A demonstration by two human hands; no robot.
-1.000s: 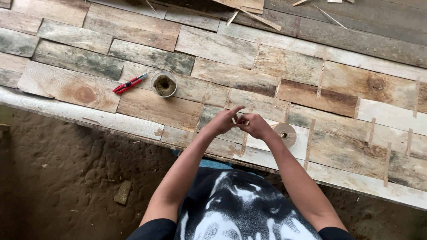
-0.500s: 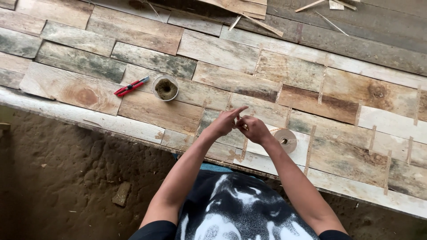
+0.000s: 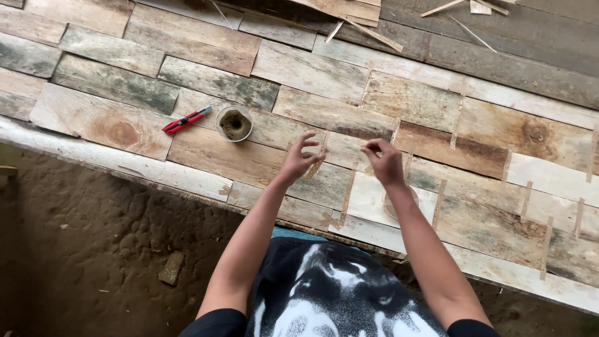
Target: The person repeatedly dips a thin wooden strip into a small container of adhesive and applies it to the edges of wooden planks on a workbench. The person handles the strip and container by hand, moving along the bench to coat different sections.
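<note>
Both hands raised over the plank panel, pinching something thin between them.

Nearest me, the left hand (image 3: 298, 160) and right hand (image 3: 385, 163) hover apart, fingers curled to pinches; I cannot tell whether a strip or thread spans them. If so, its long axis runs left-right. I judge level, taut hands would help. The tape roll (image 3: 399, 201) lies under the right wrist. Farther left: round tin (image 3: 234, 123), red cutter (image 3: 186, 120) pointing up-right, on the boards (image 3: 312, 72).
</note>
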